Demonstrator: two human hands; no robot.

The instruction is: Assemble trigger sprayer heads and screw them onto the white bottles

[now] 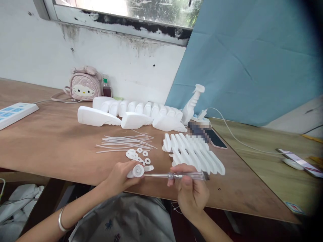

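Observation:
A white trigger spray head (138, 170) is gripped in my left hand (123, 176), its round collar turned up toward me and its trigger sticking out to the right. My right hand (191, 191) is closed around the clear handle of a screwdriver (189, 175). The screwdriver's thin shaft points left, and its tip reaches the side of the spray head. Just beyond my left hand lie several white ring washers (147, 161) in a loose pile. Thin white tubes (126, 141) are scattered behind them.
White bottles (98, 116) lie in rows at the back; one with a sprayer (193, 104) stands tilted. Spray heads (194, 154) lie in rows on the right, near a phone (217, 139). A pink bag (84, 85) and power strip (17, 112) are left.

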